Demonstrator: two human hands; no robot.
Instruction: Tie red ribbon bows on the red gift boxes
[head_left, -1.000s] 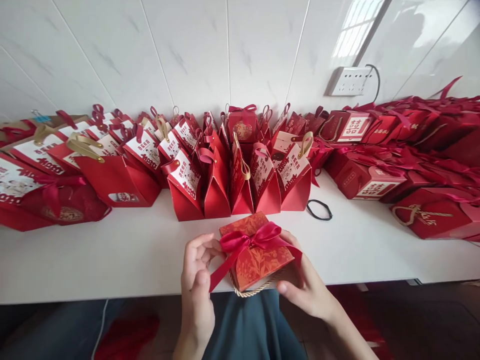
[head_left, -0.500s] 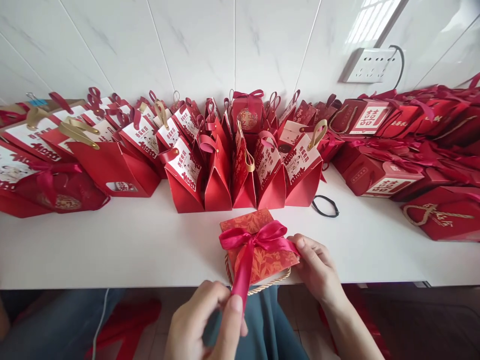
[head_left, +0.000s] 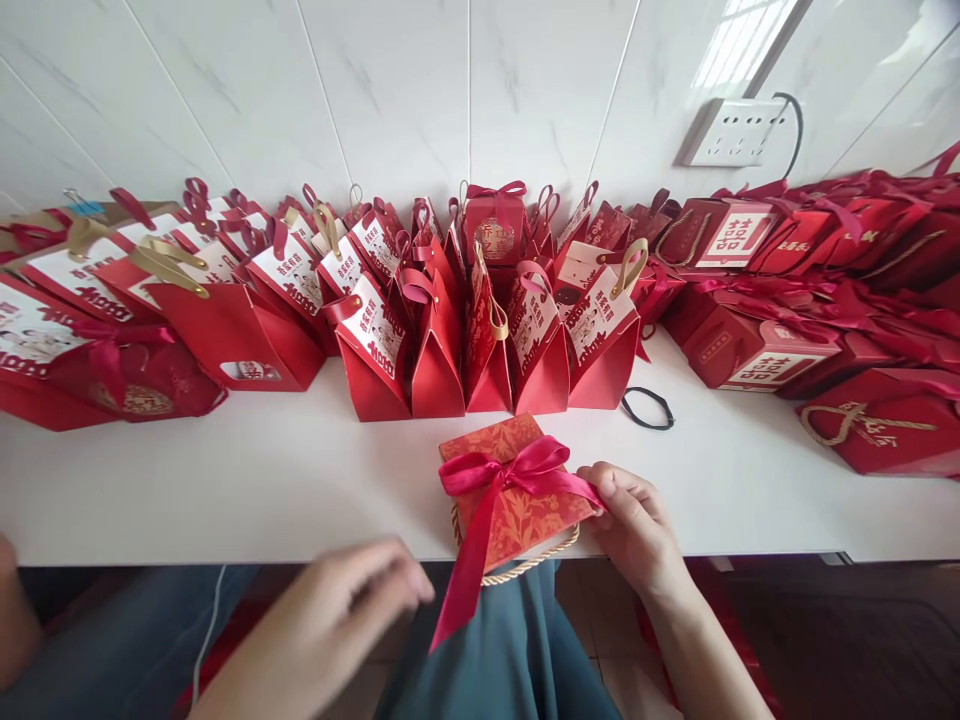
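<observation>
Nearest: L hand (head_left: 356,600), blurred, nothing in it, fingers loosely curled, just left of the loose ribbon's left tail (head_left: 463,590), which hangs past the table edge over the blue-green cloth (head_left: 495,665) on the person's lap. Co-worker's jeans leg (head_left: 142,625) far left, under the table.

Next: orange-red floral gift box (head_left: 514,530) at the near edge of the white table (head_left: 262,490), set askew, twisted gold rope handle (head_left: 529,570) slung round its front. Magenta satin bow (head_left: 502,475) on top. R hand (head_left: 634,525) at the box's right corner, thumb + fingertips pinching the end of the bow's right tail (head_left: 574,485).

Further back: black cord loop (head_left: 649,410), row of red gift bags (head_left: 386,395) w/ ribbon loops, stacked red ribboned boxes (head_left: 772,360) to the right; then marble-look tiled wall (head_left: 390,90) w/ socket panel (head_left: 739,133).

Progress: bow looks done, i.e. knot + 2 loops formed, lying fairly flat. Left tail free, right one held; can't tell if any adjusting's left.

Vs 0.5 s ago: L hand was pinching the left tail; it's since let go & moved off left. R hand's pinch, box & bow approx. same.
</observation>
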